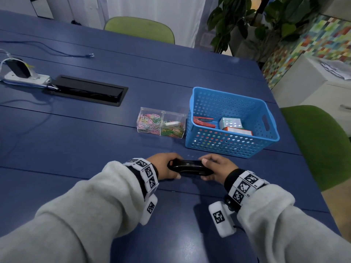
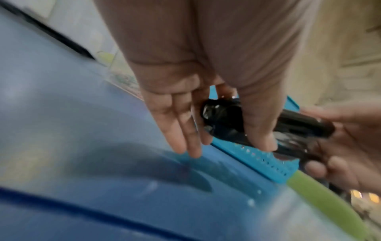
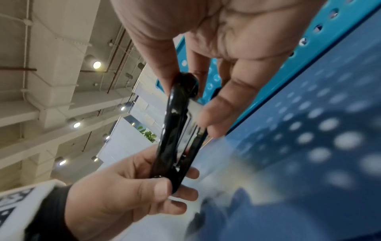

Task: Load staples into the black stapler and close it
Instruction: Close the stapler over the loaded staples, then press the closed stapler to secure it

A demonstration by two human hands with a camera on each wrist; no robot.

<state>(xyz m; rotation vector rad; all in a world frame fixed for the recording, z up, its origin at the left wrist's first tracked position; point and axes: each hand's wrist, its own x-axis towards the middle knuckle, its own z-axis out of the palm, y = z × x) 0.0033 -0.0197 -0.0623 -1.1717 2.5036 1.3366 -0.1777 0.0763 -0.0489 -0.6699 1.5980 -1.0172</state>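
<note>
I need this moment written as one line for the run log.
stapler: closed, held over table | left hand: grips one end | right hand: grips other end | basket: behind

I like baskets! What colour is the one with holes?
The basket is bright blue, clearest in the head view.

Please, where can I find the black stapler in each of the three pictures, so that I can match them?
Head: black stapler low in the centre, held between both hands above the table.
Left wrist: right of centre, under the thumb.
Right wrist: centre, seen edge-on, running up and down.
Shared landmark: the blue basket, just behind the stapler in every view.
</note>
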